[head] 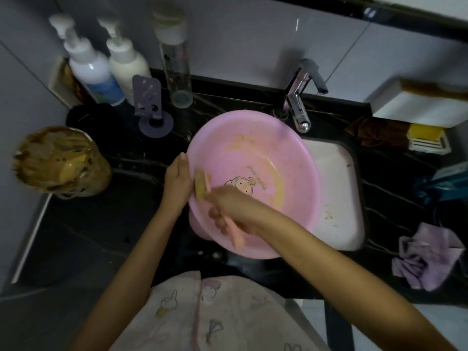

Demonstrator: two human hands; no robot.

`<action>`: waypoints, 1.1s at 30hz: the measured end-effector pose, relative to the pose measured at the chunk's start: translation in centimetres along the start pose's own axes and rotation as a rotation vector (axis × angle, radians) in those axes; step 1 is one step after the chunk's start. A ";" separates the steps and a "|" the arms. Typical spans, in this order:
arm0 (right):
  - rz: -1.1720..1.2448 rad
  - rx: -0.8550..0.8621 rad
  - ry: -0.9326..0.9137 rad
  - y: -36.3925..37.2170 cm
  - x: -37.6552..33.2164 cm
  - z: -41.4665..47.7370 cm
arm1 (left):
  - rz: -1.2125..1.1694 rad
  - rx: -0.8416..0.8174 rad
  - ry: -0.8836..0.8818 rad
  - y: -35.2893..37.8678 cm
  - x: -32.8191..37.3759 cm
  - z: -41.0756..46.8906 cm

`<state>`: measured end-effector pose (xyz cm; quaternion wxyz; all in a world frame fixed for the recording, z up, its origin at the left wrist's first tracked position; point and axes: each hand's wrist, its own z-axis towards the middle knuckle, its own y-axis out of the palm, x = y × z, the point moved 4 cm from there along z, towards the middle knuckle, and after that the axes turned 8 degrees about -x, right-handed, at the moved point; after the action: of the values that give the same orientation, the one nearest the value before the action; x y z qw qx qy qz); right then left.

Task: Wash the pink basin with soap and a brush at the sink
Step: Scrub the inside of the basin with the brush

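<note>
two pump bottles [101,64], clear bottle [174,64], crumpled lilac cloth [428,257]

1. your pink basin [266,153] looks like smooth plastic with a soft sheen, smeared yellowish inside.
2. your brush [201,184] has a pink plastic handle and coarse, yellow-stained bristles.
3. the tap [296,97] before you is polished, mirror-bright metal.
4. the counter [395,173] looks like glossy black stone with pale veins; the sink [336,193] is glossy white.
5. the lilac cloth [428,259] on your right is soft, matt, crumpled fabric.
</note>
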<state>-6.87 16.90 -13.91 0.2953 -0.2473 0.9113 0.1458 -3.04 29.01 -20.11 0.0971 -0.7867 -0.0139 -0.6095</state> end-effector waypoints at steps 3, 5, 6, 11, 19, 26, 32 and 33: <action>-0.048 -0.026 -0.018 -0.7 -0.5 -0.3 | -0.003 -0.020 -0.011 -0.1 -0.2 -0.2; 0.023 0.139 -0.106 -2.2 -3.0 1.7 | -0.005 -0.031 -0.019 0.2 -0.3 -0.1; 0.059 0.194 -0.121 -2.2 -3.8 2.7 | -0.011 -0.036 -0.023 0.2 -0.2 -0.1; -0.452 0.002 -0.032 1.2 1.5 -0.8 | -0.029 0.001 -0.009 -0.6 -0.4 0.1; -0.055 0.065 -0.103 -1.5 -0.2 3.4 | 0.013 0.008 0.013 0.3 -0.3 -0.5; -0.624 -0.135 0.159 -4.6 7.0 0.6 | 0.024 -0.029 0.009 0.3 -0.7 -0.9; -0.309 0.036 -0.043 -2.7 1.8 2.2 | 0.046 -0.027 0.056 0.8 0.5 -1.1; -0.154 0.099 -0.108 -2.3 0.8 3.2 | 0.044 -0.020 0.072 0.9 0.8 -1.1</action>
<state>-4.70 15.97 -17.13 0.3663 -0.2935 0.8783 0.0905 -3.79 27.82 -19.23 0.1032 -0.7652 0.0128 -0.6353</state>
